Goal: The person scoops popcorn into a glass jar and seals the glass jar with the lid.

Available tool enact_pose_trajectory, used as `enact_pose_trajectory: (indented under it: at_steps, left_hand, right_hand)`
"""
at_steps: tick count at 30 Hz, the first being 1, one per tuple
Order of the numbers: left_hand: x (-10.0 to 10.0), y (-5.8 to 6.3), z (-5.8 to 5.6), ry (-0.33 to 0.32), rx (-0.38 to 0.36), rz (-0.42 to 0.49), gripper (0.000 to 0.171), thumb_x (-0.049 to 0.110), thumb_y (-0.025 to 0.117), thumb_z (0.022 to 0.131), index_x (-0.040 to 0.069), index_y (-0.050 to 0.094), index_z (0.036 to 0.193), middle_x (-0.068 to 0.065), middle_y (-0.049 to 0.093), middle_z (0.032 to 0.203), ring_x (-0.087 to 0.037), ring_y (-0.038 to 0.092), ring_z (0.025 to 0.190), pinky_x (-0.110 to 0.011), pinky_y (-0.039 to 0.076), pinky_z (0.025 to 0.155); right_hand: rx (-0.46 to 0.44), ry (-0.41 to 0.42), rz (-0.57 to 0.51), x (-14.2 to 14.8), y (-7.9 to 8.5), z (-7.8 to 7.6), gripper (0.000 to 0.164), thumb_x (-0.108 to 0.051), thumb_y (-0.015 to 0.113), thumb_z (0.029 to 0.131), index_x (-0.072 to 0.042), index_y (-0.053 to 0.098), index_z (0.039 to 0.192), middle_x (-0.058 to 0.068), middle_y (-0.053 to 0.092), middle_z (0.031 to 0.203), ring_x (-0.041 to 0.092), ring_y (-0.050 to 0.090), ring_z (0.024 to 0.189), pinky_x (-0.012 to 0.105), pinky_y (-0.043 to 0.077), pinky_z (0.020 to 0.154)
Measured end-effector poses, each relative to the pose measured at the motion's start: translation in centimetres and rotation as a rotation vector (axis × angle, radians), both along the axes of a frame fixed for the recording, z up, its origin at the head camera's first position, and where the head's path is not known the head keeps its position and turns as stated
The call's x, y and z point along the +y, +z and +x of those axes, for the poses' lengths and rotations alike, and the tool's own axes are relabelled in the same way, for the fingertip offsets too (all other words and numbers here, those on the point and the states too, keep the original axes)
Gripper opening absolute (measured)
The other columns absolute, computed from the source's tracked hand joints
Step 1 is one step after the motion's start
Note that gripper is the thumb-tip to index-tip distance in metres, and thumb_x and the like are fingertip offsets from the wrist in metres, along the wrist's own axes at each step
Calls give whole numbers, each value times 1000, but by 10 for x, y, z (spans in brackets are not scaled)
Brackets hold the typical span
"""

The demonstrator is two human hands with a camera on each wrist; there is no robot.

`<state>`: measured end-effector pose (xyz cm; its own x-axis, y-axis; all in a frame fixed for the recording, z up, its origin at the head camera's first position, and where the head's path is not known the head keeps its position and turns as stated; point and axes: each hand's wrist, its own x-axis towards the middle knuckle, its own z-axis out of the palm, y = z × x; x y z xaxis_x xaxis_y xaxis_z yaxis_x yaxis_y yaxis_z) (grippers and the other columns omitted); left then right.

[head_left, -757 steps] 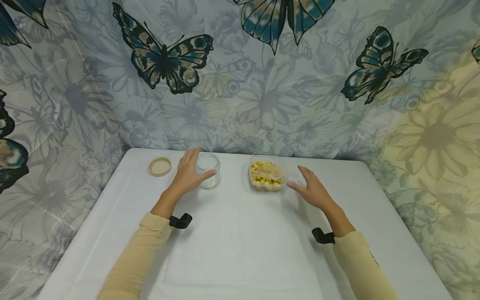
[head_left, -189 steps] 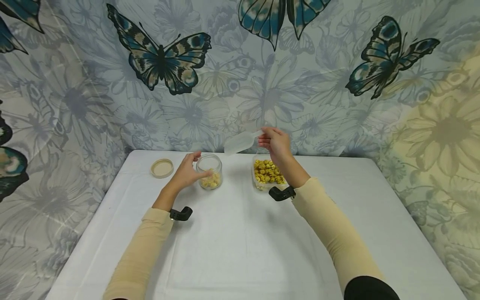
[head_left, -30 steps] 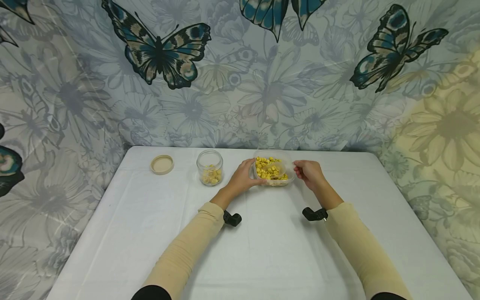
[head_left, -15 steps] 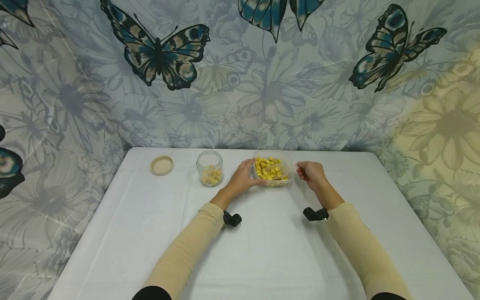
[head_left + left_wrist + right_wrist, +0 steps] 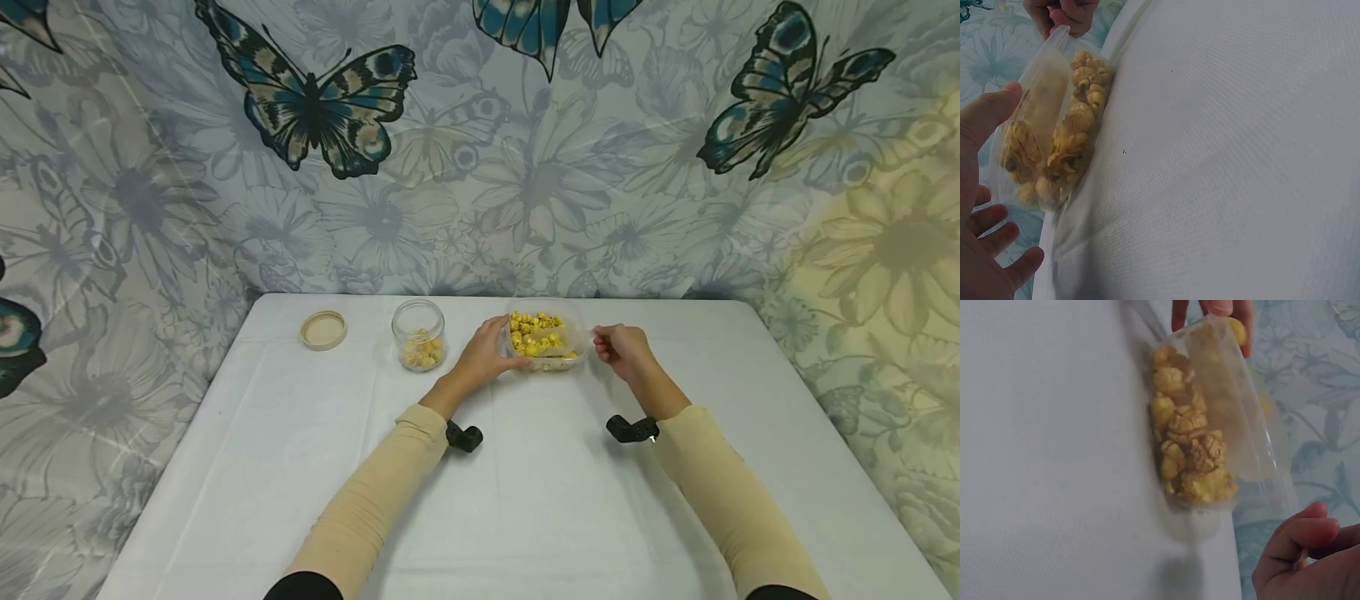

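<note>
My left hand (image 5: 483,357) holds the left side of a clear plastic container (image 5: 553,365), thumb at its front corner and fingers behind. Yellow popcorn (image 5: 528,327) fills much of the container, and in the left wrist view its popcorn (image 5: 1072,131) shows through the wall. At the right side, my right hand (image 5: 624,352) pinches the handle of a translucent scoop (image 5: 553,337), whose bowl lies among the popcorn. From the right wrist, the fingertips (image 5: 1319,528) of that hand appear curled together near the container's rim. The scoop's bowl is partly blurred by the plastic.
Left of the container stands an uncapped glass jar (image 5: 417,321) with some popcorn (image 5: 422,352) in its lower part. A round beige-rimmed lid (image 5: 323,331) lies farther left on the white tablecloth (image 5: 540,500). A butterfly-patterned backdrop (image 5: 480,208) rises behind the table's back edge.
Popcorn has come into the jar since the earliest frame. My left hand has moved from jar to container, and the scoop from the air into the container. Over the last second, the right hand shifts slightly rightward.
</note>
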<state>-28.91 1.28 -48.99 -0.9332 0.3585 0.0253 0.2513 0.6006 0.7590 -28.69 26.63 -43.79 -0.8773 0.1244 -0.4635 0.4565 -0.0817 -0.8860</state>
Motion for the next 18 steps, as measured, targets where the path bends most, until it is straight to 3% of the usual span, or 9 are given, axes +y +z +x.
enact_pose_trajectory:
  at_steps: [3,7,10,18]
  left_hand:
    - [0,-1,0,0,0,-1,96,48,77,80,13,28,154,-11,30,158,-32,30,146,-48,33,117]
    - [1,-1,0,0,-6,2,96,49,77,80,12,29,154,-11,30,158,-31,30,146,-47,33,117]
    - [1,0,0,3,-10,8,96,48,77,80,12,29,154,-11,30,158,-31,30,146,-47,32,118]
    - [0,1,0,6,-20,1,95,48,76,81,13,28,154,-11,28,159,-31,29,147,-47,31,118]
  right_hand:
    - [39,0,46,2,0,-1,10,-8,51,99,0,57,96,-4,56,58,4,49,50,15,41,46]
    - [135,93,172,2,-1,-1,26,-9,50,100,11,55,115,-8,57,59,1,50,51,14,43,48]
    - [165,142,190,0,-2,-1,35,-10,48,101,16,50,124,-9,58,61,0,50,52,14,44,49]
    - [-11,39,13,-2,3,1,12,-9,48,100,2,54,101,-4,56,58,5,49,51,15,42,47]
